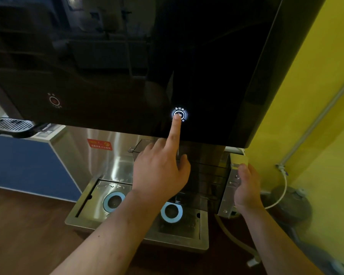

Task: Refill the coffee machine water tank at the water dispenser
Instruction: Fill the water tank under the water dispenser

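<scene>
The water dispenser (207, 56) has a glossy black front panel, and a round button (179, 114) on it glows white-blue. The index fingertip of my left hand (161, 171) rests on this button, with the other fingers loosely curled and holding nothing. Below the panel, the dark smoky water tank (205, 175) stands in the steel recess above the drip tray (87, 213), its lid flap (142, 144) raised at the back. My left hand covers part of the tank. My right hand (246, 187) grips the dispenser's grey metal right side panel (227, 193), thumb in front and fingers hidden behind.
A second red-ringed button (54, 101) sits unlit on the panel's left. Two blue rings (114, 201) mark the tray. A coffee machine drip grate (11, 126) is on the blue counter at left. A yellow wall (316, 116), white hose (282, 187) and pipe are close on the right.
</scene>
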A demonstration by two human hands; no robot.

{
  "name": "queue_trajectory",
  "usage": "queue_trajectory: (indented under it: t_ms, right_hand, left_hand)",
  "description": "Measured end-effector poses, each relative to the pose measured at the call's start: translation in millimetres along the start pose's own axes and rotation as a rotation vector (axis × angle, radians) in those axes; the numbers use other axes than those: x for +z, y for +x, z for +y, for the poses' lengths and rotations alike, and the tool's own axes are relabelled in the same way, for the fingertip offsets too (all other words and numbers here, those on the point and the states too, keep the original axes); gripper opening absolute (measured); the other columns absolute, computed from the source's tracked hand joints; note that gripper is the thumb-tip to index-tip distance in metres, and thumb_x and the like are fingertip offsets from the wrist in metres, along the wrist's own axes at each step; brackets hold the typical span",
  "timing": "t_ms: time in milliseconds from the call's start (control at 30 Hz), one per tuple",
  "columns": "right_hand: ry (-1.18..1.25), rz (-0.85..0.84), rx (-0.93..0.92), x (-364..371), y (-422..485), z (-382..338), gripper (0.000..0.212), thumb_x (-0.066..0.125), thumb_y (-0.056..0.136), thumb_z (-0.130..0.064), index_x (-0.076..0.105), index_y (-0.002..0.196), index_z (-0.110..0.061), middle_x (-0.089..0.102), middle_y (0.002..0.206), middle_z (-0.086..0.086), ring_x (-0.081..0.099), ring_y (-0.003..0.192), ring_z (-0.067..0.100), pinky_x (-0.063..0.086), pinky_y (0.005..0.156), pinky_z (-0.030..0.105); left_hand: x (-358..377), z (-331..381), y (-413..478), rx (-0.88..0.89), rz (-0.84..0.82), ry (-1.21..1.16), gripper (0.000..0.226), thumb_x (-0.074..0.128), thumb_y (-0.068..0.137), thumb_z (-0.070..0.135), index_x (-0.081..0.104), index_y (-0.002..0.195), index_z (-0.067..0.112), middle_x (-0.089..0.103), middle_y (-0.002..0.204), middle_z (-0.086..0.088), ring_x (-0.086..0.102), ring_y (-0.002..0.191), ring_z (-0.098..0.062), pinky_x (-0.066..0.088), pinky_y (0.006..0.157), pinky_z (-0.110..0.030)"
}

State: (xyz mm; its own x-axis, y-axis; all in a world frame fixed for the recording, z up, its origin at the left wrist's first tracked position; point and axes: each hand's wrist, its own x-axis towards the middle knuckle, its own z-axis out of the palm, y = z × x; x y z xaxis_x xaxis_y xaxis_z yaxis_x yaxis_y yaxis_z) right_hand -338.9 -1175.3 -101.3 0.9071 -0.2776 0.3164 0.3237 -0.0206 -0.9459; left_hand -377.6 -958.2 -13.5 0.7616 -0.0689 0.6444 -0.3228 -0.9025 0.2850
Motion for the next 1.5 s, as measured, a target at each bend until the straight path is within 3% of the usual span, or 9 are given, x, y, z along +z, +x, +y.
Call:
queue_trajectory:
  t_ms: [100,200,300,400,533,800,1133,1300,1500]
  right_hand:
    - [0.004,-0.015,-0.006,-0.6,0.9,1.1,0.024,0.048,0.082,-0.044,0.056,0.061,-0.034,0.049,0.059,-0.013,0.043,0.06,0.014,0.034,0.065,0.038]
    - [-0.001,-0.043,-0.015,-1.1,1.9,1.1,0.023,0.049,0.083,-0.043,0.057,0.065,-0.03,0.049,0.064,-0.008,0.044,0.064,0.022,0.036,0.068,0.041]
    - [-0.021,-0.052,-0.053,3.1,0.0,-5.7,0.023,0.047,0.081,-0.044,0.056,0.06,-0.037,0.049,0.058,-0.016,0.043,0.058,0.006,0.037,0.06,0.027]
    - [-0.018,-0.075,-0.086,6.8,-0.7,-9.0,0.025,0.045,0.082,-0.043,0.054,0.059,-0.04,0.048,0.057,-0.019,0.04,0.055,0.001,0.035,0.056,0.02]
    - [0.006,-0.081,-0.098,9.1,-1.8,-7.6,0.023,0.046,0.082,-0.043,0.058,0.062,-0.039,0.051,0.057,-0.018,0.042,0.055,0.001,0.037,0.057,0.022]
    - [0.048,-0.075,-0.118,10.4,-2.9,-7.4,0.024,0.045,0.085,-0.034,0.056,0.064,-0.037,0.053,0.057,-0.022,0.045,0.054,-0.005,0.039,0.055,0.012]
    - [0.03,-0.088,-0.151,6.7,-1.0,-8.5,0.022,0.045,0.084,-0.038,0.06,0.068,-0.038,0.055,0.064,-0.019,0.049,0.061,0.002,0.041,0.062,0.017]
    - [0.001,-0.094,-0.134,1.2,0.6,-2.1,0.029,0.045,0.086,-0.04,0.057,0.075,-0.016,0.049,0.068,0.012,0.047,0.065,0.03,0.039,0.066,0.034]
    - [0.012,-0.112,-0.153,3.0,0.1,-7.7,0.025,0.041,0.088,-0.035,0.054,0.066,-0.036,0.05,0.061,-0.018,0.044,0.058,0.001,0.038,0.058,0.017]
  left_hand:
    - [-1.4,-8.4,-9.8,-0.032,0.07,-0.057,0.079,0.057,0.089,0.037,0.016,0.153,0.014,0.055,0.095,0.001,0.045,0.089,-0.004,0.037,0.073,-0.025]
    - [-2.1,-34.8,-27.5,-0.347,0.197,-0.174,0.059,0.055,0.089,0.034,0.035,0.141,0.015,0.045,0.118,-0.007,0.033,0.107,-0.007,0.035,0.085,-0.034]
    - [4.3,-70.4,-35.8,-0.839,0.085,-0.517,0.061,0.05,0.091,0.049,0.035,0.141,0.018,0.041,0.136,-0.007,0.043,0.125,-0.026,0.041,0.101,-0.046]
    - [9.5,-79.6,-31.5,-1.03,-0.123,-0.864,0.06,0.034,0.098,0.056,0.039,0.145,0.019,0.048,0.143,-0.006,0.042,0.135,-0.029,0.034,0.107,-0.046]
    - [14.1,-80.3,-27.0,-1.0,-0.19,-1.02,0.032,0.027,0.105,0.04,0.057,0.098,0.03,0.066,0.087,0.012,0.063,0.093,-0.008,0.044,0.077,-0.021]
    - [17.1,-82.6,-22.5,-0.892,-0.154,-1.062,0.028,0.031,0.106,0.03,0.055,0.093,0.033,0.072,0.068,0.015,0.067,0.063,0.009,0.047,0.064,-0.016]
    - [17.0,-79.6,-23.9,-0.864,-0.143,-1.104,0.027,0.034,0.105,0.027,0.056,0.092,0.034,0.071,0.066,0.022,0.066,0.065,0.012,0.046,0.066,-0.015]
    - [18.3,-78.2,-23.9,-0.864,-0.128,-1.113,0.027,0.035,0.105,0.027,0.056,0.091,0.033,0.072,0.066,0.021,0.067,0.065,0.009,0.046,0.067,-0.017]
    - [19.8,-76.8,-23.7,-0.875,-0.132,-1.098,0.027,0.036,0.105,0.028,0.057,0.09,0.034,0.072,0.069,0.016,0.068,0.071,0.003,0.05,0.073,-0.02]
